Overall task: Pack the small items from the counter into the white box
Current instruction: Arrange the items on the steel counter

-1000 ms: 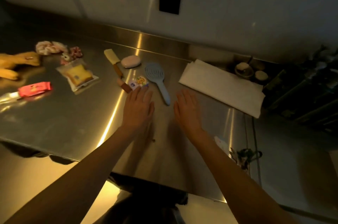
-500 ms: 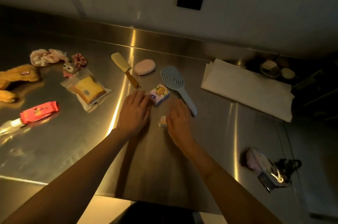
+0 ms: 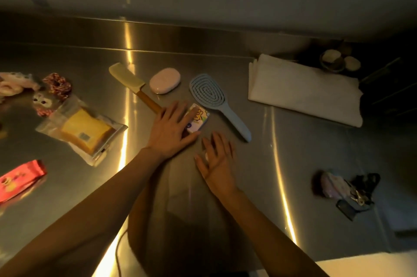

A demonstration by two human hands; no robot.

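Observation:
On the steel counter (image 3: 293,163) my left hand (image 3: 171,132) lies with straight fingers over the left part of a small cartoon-printed packet (image 3: 199,118), thumb along its near edge. My right hand (image 3: 217,163) hovers just to the right, fingers spread, above a small pale object (image 3: 205,156) that it mostly hides. A blue hairbrush (image 3: 209,93), a pink oval case (image 3: 164,80) and a cream spatula with a wooden handle (image 3: 126,78) lie just beyond. A flat, folded white piece (image 3: 302,93) rests at the back right.
To the left lie a bagged yellow cake (image 3: 85,134), a red packet (image 3: 20,179), a small owl toy (image 3: 42,102) and scrunchies (image 3: 57,84). Keys with a pink pouch (image 3: 345,188) sit at the right. Small bowls (image 3: 334,62) stand in the dark back right corner.
My left hand has slid forward onto the cartoon packet. My right hand has spread its fingers over the small pale object. The view has dropped closer to the counter.

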